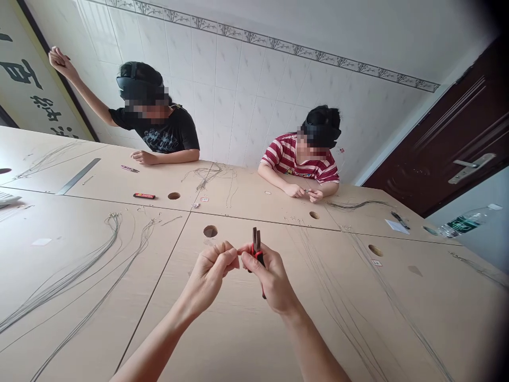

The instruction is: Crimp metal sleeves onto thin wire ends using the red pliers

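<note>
My right hand (274, 276) is wrapped round pliers (259, 257) with red and black handles, their dark jaws pointing up and slightly parted. Its thumb and forefinger reach toward my left hand (214, 268), whose fingers are closed in a pinch. The fingertips of both hands nearly meet above the table; whatever lies between them is too small to make out. On the table to the left lie bundles of thin grey wires (101, 246), with small bright ends at the top. More thin strands (324, 270) run along the table to the right.
Across the table (222, 329) sit a person in a black shirt (167, 130), one arm raised, and a person in a striped shirt (302, 162), hands together. A metal ruler (79, 175), a red and black box cutter (144, 196) and a plastic bottle (467, 223) lie around. Round holes (210, 231) pierce the tabletop.
</note>
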`<state>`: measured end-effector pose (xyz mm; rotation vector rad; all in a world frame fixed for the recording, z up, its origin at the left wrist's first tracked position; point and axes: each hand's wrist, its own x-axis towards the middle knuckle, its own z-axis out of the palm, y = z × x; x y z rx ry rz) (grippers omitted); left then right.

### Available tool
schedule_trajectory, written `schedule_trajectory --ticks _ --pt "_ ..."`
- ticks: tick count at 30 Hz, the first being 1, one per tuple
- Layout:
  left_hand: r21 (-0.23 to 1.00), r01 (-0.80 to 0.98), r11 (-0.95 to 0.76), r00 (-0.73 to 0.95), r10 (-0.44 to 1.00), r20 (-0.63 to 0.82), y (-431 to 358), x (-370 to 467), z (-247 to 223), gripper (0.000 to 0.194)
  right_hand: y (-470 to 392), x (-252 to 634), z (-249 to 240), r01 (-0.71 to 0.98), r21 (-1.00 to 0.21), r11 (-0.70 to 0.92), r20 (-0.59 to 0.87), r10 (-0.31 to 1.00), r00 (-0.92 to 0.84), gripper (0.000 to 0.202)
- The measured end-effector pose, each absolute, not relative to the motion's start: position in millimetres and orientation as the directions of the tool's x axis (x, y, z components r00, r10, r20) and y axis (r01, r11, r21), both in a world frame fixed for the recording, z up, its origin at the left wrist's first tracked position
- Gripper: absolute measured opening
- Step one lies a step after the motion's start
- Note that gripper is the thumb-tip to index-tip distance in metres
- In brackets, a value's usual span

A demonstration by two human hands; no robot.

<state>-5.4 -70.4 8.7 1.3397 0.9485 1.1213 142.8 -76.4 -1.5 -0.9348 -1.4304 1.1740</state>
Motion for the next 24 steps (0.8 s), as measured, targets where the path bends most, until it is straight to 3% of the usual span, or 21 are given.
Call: schedule_trajectory --ticks 13,19,24 --pt "0.996 0.005 -0.094 0.215 0.972 0.090 -70.3 -4.1 5.3 0.032 -78.9 153.0 6.3 0.080 -0.956 0.283 0.260 0.941 -0.215 0.028" --pt "0.991 -0.119 -0.065 0.146 0.986 0.083 -77.1 3.1 10.4 0.040 -86.3 181.2 -0.4 0.160 -0.948 0.273 0.254 0.958 -0.133 0.028" --pt "0.955 -0.290 -0.058 0.243 0.961 0.132 -84.3 4.9 17.2 0.037 -96.2 226.0 -10.5 0.230 -0.934 0.273 0.292 0.955 0.051 0.028"
